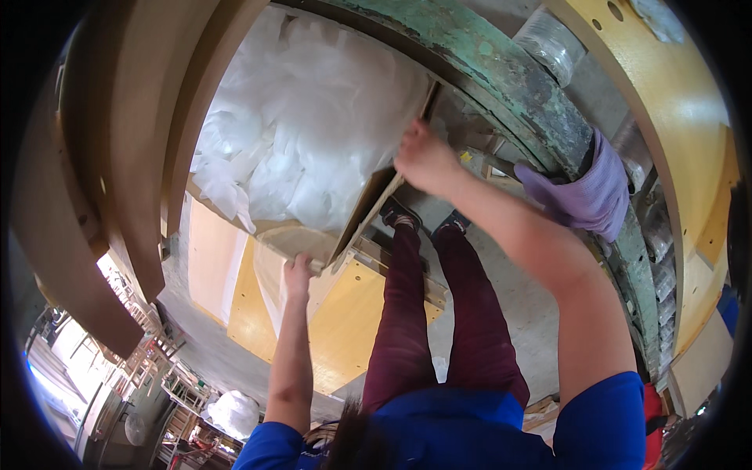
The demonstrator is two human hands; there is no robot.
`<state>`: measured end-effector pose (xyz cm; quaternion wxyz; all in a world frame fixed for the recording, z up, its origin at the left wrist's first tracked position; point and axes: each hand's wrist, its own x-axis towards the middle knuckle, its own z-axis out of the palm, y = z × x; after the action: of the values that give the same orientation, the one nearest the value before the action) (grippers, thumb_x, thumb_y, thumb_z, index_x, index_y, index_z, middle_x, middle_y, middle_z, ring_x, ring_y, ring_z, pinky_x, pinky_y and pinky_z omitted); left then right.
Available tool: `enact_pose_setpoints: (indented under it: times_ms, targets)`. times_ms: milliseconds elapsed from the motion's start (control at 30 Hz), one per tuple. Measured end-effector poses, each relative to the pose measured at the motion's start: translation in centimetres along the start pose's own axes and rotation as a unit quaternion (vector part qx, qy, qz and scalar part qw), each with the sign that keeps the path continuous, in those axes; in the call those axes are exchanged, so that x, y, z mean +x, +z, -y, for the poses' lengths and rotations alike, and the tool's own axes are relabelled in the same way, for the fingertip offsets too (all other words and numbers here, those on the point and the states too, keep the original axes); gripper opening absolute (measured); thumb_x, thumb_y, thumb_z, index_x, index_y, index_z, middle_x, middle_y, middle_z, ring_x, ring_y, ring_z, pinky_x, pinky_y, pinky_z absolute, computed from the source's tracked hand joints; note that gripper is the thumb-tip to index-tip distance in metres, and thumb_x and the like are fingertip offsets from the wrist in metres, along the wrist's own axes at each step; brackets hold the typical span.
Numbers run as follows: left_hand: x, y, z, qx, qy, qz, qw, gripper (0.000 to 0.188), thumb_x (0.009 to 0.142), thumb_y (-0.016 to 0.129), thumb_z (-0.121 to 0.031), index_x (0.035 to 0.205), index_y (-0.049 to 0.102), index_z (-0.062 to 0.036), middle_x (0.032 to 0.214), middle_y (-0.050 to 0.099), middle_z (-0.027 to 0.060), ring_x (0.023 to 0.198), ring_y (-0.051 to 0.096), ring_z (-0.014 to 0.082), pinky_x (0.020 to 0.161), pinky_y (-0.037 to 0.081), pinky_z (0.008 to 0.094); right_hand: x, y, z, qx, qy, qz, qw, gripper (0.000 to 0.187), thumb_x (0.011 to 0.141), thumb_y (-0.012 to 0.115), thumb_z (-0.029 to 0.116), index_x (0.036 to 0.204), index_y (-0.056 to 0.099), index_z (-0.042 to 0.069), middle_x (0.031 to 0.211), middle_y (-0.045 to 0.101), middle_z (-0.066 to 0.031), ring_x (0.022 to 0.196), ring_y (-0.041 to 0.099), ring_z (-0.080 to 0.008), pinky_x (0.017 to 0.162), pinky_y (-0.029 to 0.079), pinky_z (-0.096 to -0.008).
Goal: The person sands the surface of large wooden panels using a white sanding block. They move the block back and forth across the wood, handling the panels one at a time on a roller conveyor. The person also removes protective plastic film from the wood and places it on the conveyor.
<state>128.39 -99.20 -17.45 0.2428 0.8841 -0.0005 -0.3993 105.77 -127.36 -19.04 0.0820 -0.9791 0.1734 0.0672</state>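
A large open carton (367,207) stands before me, heaped with crumpled white translucent packing sheets (305,110). My right hand (425,162) is closed round the upper edge of the carton's near side wall. At the near left corner, my left hand (298,276) is closed on the carton's edge, beside a thin pale sheet (294,238) that droops over the rim. The fingertips of both hands are partly hidden. Much of the carton's inside is covered by the white sheets.
Yellow wooden panels (345,329) lie low beside my legs. A worn green beam (509,70) curves along the right, with a purple cloth (583,188) hung over it. Curved wooden boards (129,117) stand at the left. Wrapped rolls (551,43) lie beyond the beam.
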Motion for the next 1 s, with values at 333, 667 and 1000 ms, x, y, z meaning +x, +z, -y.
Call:
enact_pose_setpoints:
  times_ms: [333,667,1000]
  targets:
    - [-2.5,-4.8,1.5,0.026,0.074,0.035,0.996,0.033,0.085,0.054,-0.021,0.096,0.062,0.0095,0.089,0.064,0.0099,0.083,0.057,0.0165,0.076,0.045,0.0310,-10.3,-1.8,8.3,0.119,-0.012,0.149,0.982,0.018,0.079,0.053,0.015,0.078,0.070,0.010,0.081,0.064,-0.0047,0.093,0.060,-0.0245,0.101,0.026,-0.0615]
    - [3.9,-14.5,-7.3,0.029,0.129,0.075,0.988,0.019,0.087,0.055,-0.019,0.081,0.062,-0.0025,0.069,0.058,-0.0023,0.060,0.051,0.0053,0.052,0.038,0.0217,-0.9,-6.8,-0.6,0.159,0.059,-0.117,0.979,0.005,0.076,0.060,0.015,0.077,0.064,0.012,0.078,0.063,-0.0031,0.084,0.061,-0.0204,0.085,0.040,-0.0408]
    - [4.6,-16.5,-9.5,0.018,0.091,0.093,0.991,0.023,0.086,0.055,-0.016,0.096,0.061,0.0040,0.091,0.063,0.0056,0.082,0.057,0.0126,0.076,0.045,0.0273,-1.5,-10.0,0.7,0.163,-0.008,-0.019,0.986,0.010,0.069,0.059,0.012,0.067,0.069,0.012,0.069,0.067,-0.0064,0.069,0.066,-0.0241,0.061,0.050,-0.0365]
